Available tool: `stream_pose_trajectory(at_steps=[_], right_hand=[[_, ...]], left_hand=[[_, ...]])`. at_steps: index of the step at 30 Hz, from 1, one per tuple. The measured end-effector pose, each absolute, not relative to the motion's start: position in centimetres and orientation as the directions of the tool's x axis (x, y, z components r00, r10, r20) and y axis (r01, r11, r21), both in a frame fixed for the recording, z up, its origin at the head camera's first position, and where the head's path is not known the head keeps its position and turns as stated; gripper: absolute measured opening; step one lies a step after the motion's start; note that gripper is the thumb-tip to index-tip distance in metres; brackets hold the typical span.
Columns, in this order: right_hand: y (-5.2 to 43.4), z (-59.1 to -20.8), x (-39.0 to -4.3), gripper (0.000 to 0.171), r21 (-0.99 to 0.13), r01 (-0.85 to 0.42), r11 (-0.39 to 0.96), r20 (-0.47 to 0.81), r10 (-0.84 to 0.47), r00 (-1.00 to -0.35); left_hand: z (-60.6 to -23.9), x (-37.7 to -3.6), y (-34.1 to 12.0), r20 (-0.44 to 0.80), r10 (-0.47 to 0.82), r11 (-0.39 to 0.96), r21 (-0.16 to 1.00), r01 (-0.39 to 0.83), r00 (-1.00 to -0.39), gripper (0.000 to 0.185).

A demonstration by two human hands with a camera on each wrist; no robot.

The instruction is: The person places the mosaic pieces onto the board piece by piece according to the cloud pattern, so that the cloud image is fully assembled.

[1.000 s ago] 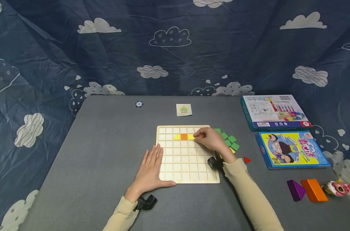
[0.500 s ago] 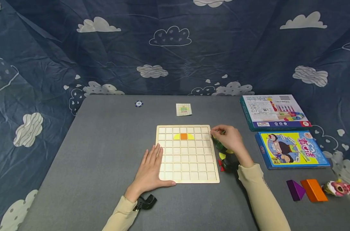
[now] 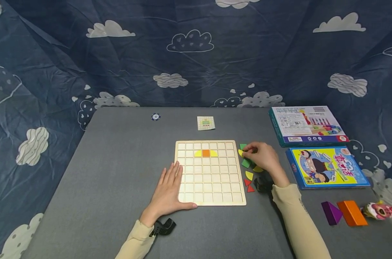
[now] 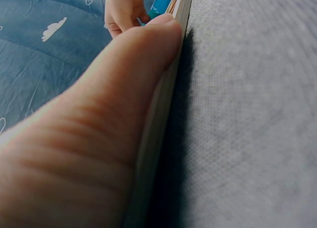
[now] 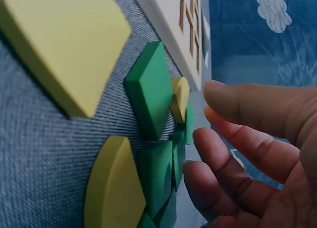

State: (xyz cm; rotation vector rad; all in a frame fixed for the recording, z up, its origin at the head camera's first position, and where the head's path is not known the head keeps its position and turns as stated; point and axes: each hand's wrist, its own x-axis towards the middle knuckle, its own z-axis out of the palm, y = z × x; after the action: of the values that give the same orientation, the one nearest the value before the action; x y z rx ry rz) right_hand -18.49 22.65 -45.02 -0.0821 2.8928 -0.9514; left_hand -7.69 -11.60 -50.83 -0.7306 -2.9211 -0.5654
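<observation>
Looking down, we see the left hand (image 3: 168,190) lying flat with straight fingers on the front left part of the wooden grid board (image 3: 210,180), thumb along its front edge; it holds nothing. The left wrist view shows that thumb (image 4: 99,119) pressed against the board's edge.

We see the right hand (image 3: 262,156) just off the board's right edge, over a loose cluster of tiles. Its fingers are curled and hover just above the green tiles (image 3: 245,162); in the right wrist view the fingertips (image 5: 233,107) sit near a small yellow tile (image 5: 179,97) with a gap showing, so we read the hand as relaxed and gripping nothing. We cannot tell if any finger touches a tile.

The cluster lies right of the board, toward the tabletop's middle: green squares, a yellow quarter-round piece (image 3: 249,175), and two red triangles (image 3: 249,185) nearer the front.

On the board, second row from the far edge, we see an orange square (image 3: 206,153) with a yellow piece on each side.

Elsewhere on the tabletop:
- a pattern card (image 3: 206,123) beyond the board
- a small round chip (image 3: 155,116) toward the far left corner
- two game boxes (image 3: 307,124) along the right edge
- a purple block (image 3: 331,213), an orange block (image 3: 351,213) and a small toy figure (image 3: 380,210) at the front right corner
</observation>
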Motion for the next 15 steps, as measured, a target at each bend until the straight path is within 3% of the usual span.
stream_pose_trajectory(at_steps=[15], right_hand=[[22.4,-45.26,-19.03,0.027,-0.536,0.018,0.844,-0.149,-0.074,-0.986]], left_hand=[[-50.58,-7.69,-11.54,0.137,0.438,0.823,0.337,0.458,-0.889,0.128]])
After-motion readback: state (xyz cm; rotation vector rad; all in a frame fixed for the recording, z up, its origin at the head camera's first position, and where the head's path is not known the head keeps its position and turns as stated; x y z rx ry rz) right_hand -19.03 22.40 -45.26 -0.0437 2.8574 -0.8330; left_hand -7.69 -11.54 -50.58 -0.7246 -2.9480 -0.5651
